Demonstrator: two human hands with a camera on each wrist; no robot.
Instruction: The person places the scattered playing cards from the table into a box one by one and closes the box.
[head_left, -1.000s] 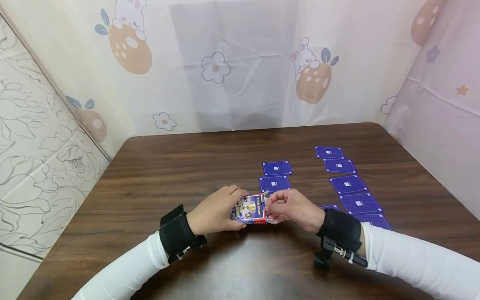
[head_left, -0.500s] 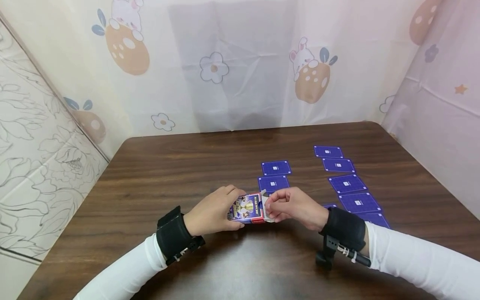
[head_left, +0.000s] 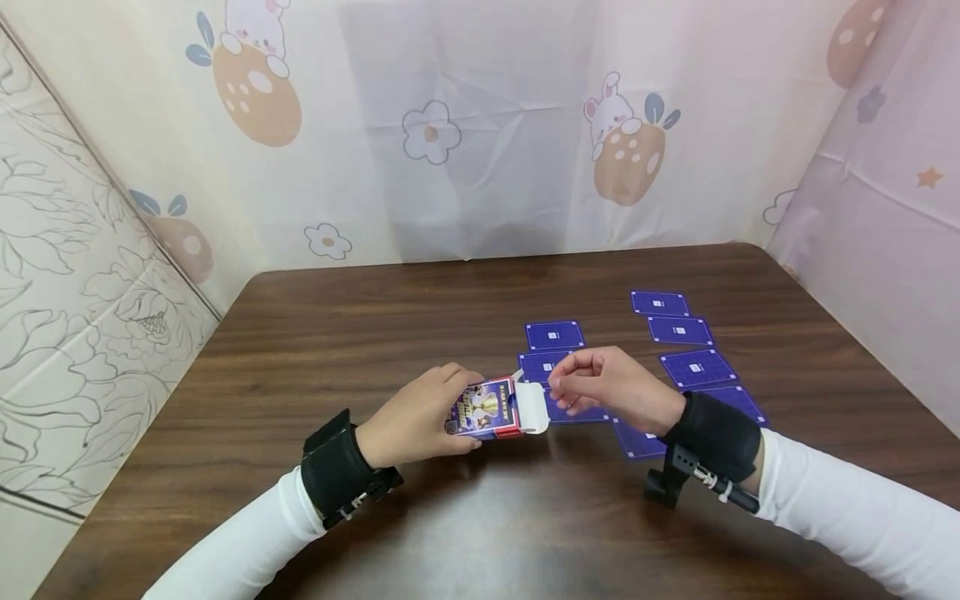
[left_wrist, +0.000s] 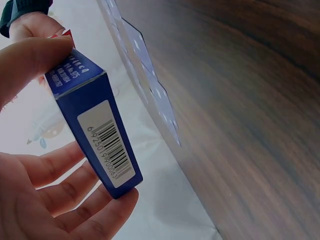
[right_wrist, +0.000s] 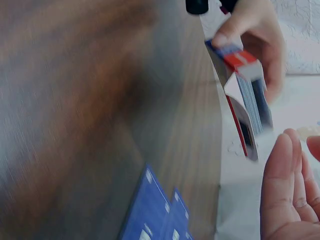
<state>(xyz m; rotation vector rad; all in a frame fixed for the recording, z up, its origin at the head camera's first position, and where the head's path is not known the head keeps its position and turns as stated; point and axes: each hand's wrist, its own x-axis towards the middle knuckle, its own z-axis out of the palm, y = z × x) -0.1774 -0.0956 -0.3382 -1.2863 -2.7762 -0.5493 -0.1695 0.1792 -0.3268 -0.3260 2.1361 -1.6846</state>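
Note:
My left hand [head_left: 416, 421] grips a blue and red card box [head_left: 483, 408], thumb on one side and fingers on the other, just above the table. Its barcode end shows in the left wrist view. A white flap [head_left: 533, 407] stands out at the box's right end. In the right wrist view, the stacked edges of cards [right_wrist: 248, 102] show inside that open end. Just right of the flap is my right hand [head_left: 618, 387], apart from the box, its fingers loosely bent with nothing visible between them. Below it lie blue cards [head_left: 637, 441], partly covered by the hand.
Blue cards lie back up in two columns on the brown table [head_left: 360, 333]. The farther right column starts with a card [head_left: 660, 302] near the back; the nearer one starts with another card [head_left: 554, 335]. A patterned curtain [head_left: 480, 192] hangs behind the table.
My right hand has drawn away from the box's end, to the right and up, and the white flap now shows fully. My left hand and the box have shifted slightly left.

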